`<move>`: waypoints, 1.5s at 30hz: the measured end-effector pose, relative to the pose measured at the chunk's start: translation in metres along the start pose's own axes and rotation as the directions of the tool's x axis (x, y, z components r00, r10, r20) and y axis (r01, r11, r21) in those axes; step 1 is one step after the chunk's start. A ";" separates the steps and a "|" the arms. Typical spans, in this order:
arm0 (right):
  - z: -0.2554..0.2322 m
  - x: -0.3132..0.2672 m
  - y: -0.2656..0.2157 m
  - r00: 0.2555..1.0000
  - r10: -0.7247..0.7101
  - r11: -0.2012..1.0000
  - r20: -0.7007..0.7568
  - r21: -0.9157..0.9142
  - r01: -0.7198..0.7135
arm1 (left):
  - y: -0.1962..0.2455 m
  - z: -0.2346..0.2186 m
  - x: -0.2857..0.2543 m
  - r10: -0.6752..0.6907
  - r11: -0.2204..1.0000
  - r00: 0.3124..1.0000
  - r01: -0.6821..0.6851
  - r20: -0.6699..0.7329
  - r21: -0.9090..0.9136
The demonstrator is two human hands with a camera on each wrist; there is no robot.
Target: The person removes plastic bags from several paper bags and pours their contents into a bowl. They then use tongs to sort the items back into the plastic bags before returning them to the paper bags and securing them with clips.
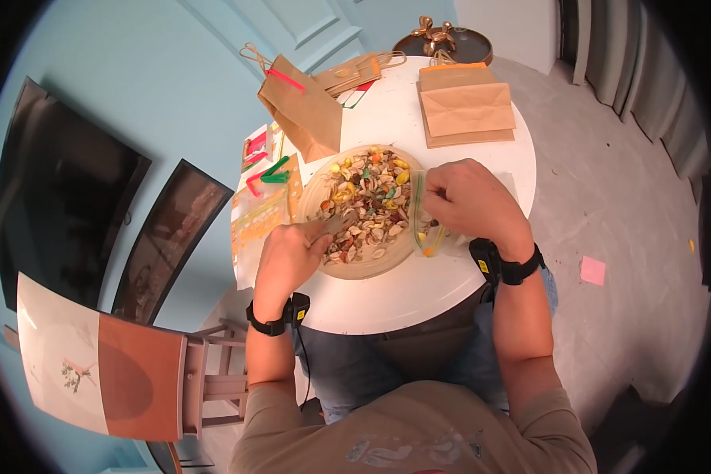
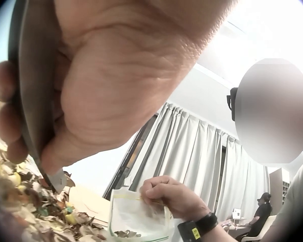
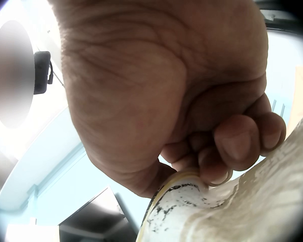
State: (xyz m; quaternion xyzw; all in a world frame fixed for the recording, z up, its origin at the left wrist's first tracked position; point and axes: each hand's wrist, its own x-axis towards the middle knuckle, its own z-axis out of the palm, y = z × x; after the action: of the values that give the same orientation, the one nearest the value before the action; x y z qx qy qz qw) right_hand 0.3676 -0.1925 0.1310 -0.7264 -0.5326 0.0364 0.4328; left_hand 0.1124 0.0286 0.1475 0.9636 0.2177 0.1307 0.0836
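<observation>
A round, pale tray (image 1: 311, 192) holds a heap of dried potpourri (image 1: 375, 209) with yellow, green and orange bits. My left hand (image 1: 284, 257), over the tray's near left side, grips a long, grey-brown flat utensil (image 2: 38, 80). Its far end dips among the dried pieces, so its exact kind stays hidden. At the tray's right edge, my right hand (image 1: 474, 197) pinches the rim of a clear zip bag (image 1: 420, 213) between thumb and fingers. The bag hangs with its mouth toward the tray. A few dried pieces (image 2: 126, 234) lie at its bottom.
Behind the tray a kraft paper bag (image 1: 304, 110) leans, with more folded bags (image 1: 347, 75) beyond. Another kraft bag (image 1: 468, 110) lies at the back right. Green and pink strips (image 1: 275, 171) and patterned packets (image 1: 261, 217) are at the left. A chair (image 1: 221, 379) stands nearby.
</observation>
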 end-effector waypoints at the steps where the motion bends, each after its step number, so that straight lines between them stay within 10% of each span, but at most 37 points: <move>1: 0.000 0.000 0.001 1.000 0.006 1.000 0.007 -0.003 -0.006 | 0.007 -0.004 0.002 0.003 1.000 1.000 -0.003 0.002 -0.008; 13: -0.005 -0.002 0.000 1.000 0.030 0.999 0.008 -0.011 -0.030 | 0.084 0.006 0.024 0.223 0.966 0.975 -0.220 0.007 -0.139; 25: -0.010 -0.005 0.000 1.000 0.029 1.000 -0.010 0.000 -0.029 | 0.050 0.026 -0.008 0.166 0.985 0.984 -0.163 0.057 -0.065; 36: -0.010 -0.004 -0.005 0.999 0.042 0.999 0.006 -0.008 -0.042 | 0.003 0.005 -0.014 -0.111 0.984 0.989 0.123 -0.094 0.126; 45: -0.006 -0.002 -0.003 0.998 0.045 0.999 0.033 -0.030 -0.044 | -0.041 -0.002 -0.023 -0.265 0.964 0.952 0.258 0.155 0.060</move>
State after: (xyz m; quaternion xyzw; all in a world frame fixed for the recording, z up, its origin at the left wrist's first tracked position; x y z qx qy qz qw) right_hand 0.3678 -0.1979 0.1361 -0.7438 -0.5238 0.0504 0.4121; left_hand 0.0754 0.0551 0.1357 0.9352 0.3383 0.0356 0.0984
